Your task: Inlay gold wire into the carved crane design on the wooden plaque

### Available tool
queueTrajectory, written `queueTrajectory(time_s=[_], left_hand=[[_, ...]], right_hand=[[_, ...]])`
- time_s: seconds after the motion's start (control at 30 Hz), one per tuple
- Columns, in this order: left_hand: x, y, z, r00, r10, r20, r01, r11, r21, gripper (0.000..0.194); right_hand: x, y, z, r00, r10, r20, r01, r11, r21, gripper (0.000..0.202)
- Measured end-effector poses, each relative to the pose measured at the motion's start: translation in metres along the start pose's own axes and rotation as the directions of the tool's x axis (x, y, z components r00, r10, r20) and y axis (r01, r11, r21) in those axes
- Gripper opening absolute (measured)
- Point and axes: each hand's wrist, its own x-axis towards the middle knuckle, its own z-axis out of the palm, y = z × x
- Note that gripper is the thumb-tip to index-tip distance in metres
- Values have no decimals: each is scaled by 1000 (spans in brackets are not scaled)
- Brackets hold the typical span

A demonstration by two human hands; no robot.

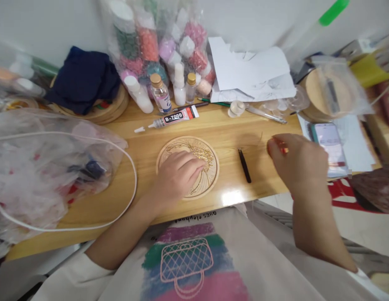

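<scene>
A round wooden plaque (214, 179) with carved lines and gold wire-like trim lies on the table. My left hand (180, 173) rests over its left half, fingers bent and tips drawn together; what they pinch, if anything, is hidden. To the right, my right hand (299, 161) is raised above the table, closed around a small shiny red-orange thing (282, 146) whose kind I cannot make out. A thin strand shows faintly just left of this hand. Between my hands lie black tweezers (244, 166), their tips pointing away from me.
Behind the plaque lies a B-7000 glue tube (175, 118), its white cap off beside it. Small bottles (161, 94) and bagged jars of coloured pieces line the wall. A plastic bag (56, 167) and white cable (135, 179) occupy the left; a phone (331, 144) lies right.
</scene>
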Motion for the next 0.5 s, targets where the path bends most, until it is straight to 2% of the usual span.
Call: queueTrajectory(time_s=[0.03, 0.07, 0.13, 0.2, 0.3, 0.5], left_hand=[[0, 0, 0, 1000, 1, -14, -1, 1000, -4, 10], [0, 0, -1, 1000, -1, -23, 1, 1000, -10, 10], [0, 0, -2, 999, -13, -32, 12, 1000, -23, 10], [0, 0, -3, 999, -23, -29, 22, 999, -33, 11], [1, 0, -3, 1000, -8, -23, 8, 1000, -29, 12], [3, 2, -4, 1000, 5, -9, -4, 1000, 29, 13]], right_hand=[[-8, -10, 0, 992, -111, -65, 119, 983, 137, 16], [-16, -20, 1, 965, -247, -92, 263, 917, 298, 17], [-32, -41, 4, 898, -431, -88, 420, 784, 458, 17], [-43, -59, 9, 886, -457, -84, 431, 739, 518, 17], [-49, -76, 16, 903, -424, -69, 382, 718, 582, 17], [-53, -84, 21, 913, -373, -167, 398, 717, 573, 16]])
